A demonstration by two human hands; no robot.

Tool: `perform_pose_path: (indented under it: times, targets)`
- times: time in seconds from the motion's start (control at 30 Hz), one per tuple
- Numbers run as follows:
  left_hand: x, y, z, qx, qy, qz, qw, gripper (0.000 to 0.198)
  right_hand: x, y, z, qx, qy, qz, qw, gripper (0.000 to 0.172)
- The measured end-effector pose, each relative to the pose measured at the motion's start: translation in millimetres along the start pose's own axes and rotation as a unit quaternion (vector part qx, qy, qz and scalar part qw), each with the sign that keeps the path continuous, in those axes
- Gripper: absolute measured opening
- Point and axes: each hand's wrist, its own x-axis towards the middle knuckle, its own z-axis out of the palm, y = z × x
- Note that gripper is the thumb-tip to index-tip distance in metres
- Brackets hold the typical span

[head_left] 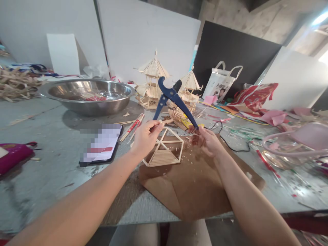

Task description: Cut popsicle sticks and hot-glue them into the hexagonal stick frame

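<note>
A blue hand cutter with a curved jaw rises in front of me, jaws up and handles spread. The end of its right handle meets the fingers of my right hand, which are closed and partly blurred. Its left handle runs down behind my left hand; whether that hand touches it I cannot tell. My left fingers pinch a short wooden stick. Below lies a hexagonal stick frame, one of its triangles filled with parallel sticks. It rests on a brown board.
Two stick-built pagoda models stand behind. To the left are a steel basin, a phone and a magenta tool. A white bag, a black cable and a pink-handled clear container are on the right.
</note>
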Motion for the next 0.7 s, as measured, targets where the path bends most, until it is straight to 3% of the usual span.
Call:
perform_pose_path:
  times: [0.1,0.2,0.3,0.43,0.57,0.63,0.7]
  targets:
    - [-1,0,2.9,-0.004,-0.008,-0.01,1.0,0.016,-5,2,2,-0.017,-0.056,0.009,0.998,0.043]
    - [-2,-1,5.8,0.003,-0.004,-0.019,1.0,0.017,-6,6,1,-0.062,-0.053,-0.014,0.997,0.051]
    - [-4,-4,7.7,0.015,-0.003,-0.014,1.0,0.017,-5,11,-1,-0.188,0.003,-0.048,0.981,0.049]
    - [-5,-5,7.9,0.04,-0.005,0.011,0.999,0.018,-4,15,-4,-0.341,0.093,-0.132,0.926,0.037]
    - [-4,-4,6.6,0.045,-0.006,0.022,0.999,0.019,-1,12,-9,-0.249,0.231,-0.216,0.915,0.034]
    - [-3,-3,5.4,0.038,-0.009,0.026,0.999,0.019,3,9,-16,-0.147,0.309,-0.228,0.912,0.034]
    - [-2,-1,4.0,0.026,-0.016,0.027,0.999,0.018,8,4,-26,-0.058,0.348,-0.217,0.91,0.031]
